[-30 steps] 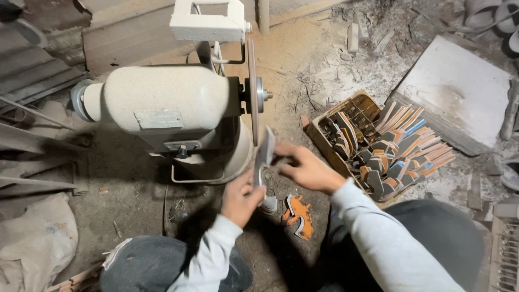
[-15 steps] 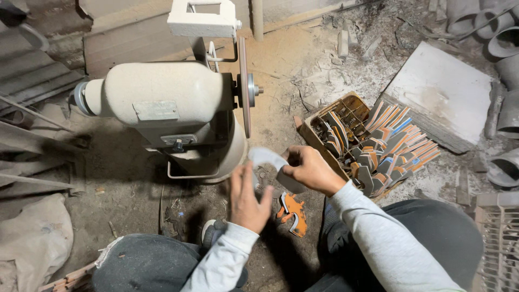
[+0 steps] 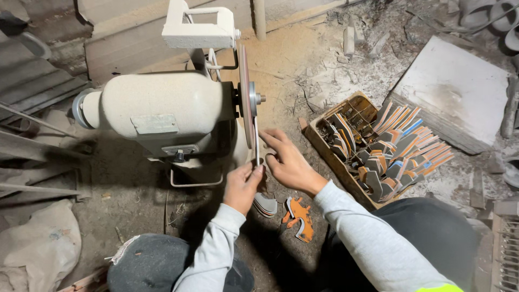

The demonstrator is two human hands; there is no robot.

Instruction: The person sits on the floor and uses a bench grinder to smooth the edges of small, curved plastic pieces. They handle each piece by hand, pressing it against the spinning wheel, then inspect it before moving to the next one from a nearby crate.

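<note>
Here both hands [image 3: 270, 173] press a thin flat piece [image 3: 257, 141] (edge-on) to the disc [image 3: 244, 97].

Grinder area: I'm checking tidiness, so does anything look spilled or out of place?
Yes. A few orange and grey cut pieces lie loose on the dusty floor beside the hands, outside the crate of similar pieces.

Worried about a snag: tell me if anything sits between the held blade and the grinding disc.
Nothing visible does. Both hands, left and right, hold the thin blade right at the disc edge, no object between.
</note>
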